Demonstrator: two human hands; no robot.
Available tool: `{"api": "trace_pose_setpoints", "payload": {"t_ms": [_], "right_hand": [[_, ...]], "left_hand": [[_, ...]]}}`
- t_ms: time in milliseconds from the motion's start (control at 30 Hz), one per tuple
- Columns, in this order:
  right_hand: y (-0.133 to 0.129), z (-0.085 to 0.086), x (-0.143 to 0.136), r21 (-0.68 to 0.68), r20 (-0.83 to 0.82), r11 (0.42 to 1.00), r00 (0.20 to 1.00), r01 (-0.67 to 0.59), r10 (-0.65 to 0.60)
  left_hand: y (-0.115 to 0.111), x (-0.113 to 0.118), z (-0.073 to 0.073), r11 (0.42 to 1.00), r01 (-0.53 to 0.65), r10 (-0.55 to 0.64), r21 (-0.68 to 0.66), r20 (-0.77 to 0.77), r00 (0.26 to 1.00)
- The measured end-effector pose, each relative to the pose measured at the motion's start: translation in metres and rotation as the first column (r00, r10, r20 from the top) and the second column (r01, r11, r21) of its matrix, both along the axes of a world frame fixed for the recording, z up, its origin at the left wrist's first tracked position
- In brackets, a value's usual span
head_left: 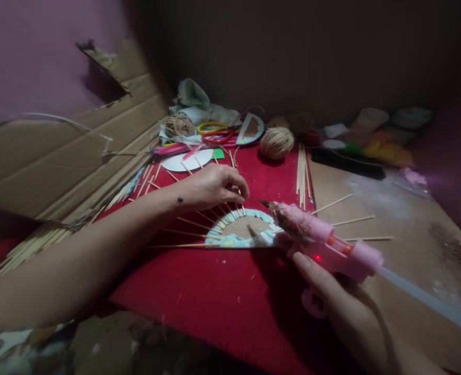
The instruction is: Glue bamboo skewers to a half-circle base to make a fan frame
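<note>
Right hand [332,291] holds a pink glue gun [312,234].

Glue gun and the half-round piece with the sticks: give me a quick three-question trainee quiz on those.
1. True or false: the left hand holds the pink glue gun.
2. What colour is the sheet under the half-round piece?
a) green
b) red
c) white
3. Fill in: the gun's nozzle points toward the person's own ____ side.

Key: 1 false, the right hand holds it; 2 b; 3 left.
</note>
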State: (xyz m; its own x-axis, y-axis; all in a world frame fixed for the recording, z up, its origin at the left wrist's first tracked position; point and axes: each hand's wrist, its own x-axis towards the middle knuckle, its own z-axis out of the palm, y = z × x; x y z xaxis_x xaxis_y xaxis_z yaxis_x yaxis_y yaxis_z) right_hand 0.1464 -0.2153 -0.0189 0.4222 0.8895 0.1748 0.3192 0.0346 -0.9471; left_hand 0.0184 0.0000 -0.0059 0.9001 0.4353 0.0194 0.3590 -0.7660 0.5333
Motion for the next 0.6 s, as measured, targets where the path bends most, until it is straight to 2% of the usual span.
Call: {"api": "trace_pose_setpoints", "payload": {"t_ms": [200,467,600], "right_hand": [[-0.008,-0.014,0.009,0.013,0.071,0.999,0.996,0.048,-0.049],[-0.001,-0.004,0.005,0.055,0.102,0.998,0.995,0.008,-0.014],[-0.001,-0.004,0.005,0.065,0.115,0.998,0.993,-0.003,-0.005]], "left_hand": [[-0.001,0.008,-0.008,0.995,0.002,0.002,0.099,-0.043,0.999],[-0.002,0.008,-0.009,0.987,0.044,-0.029,0.156,-0.095,0.995],[-0.003,0.008,-0.009,0.985,0.047,-0.035,0.165,-0.076,0.996]]}}
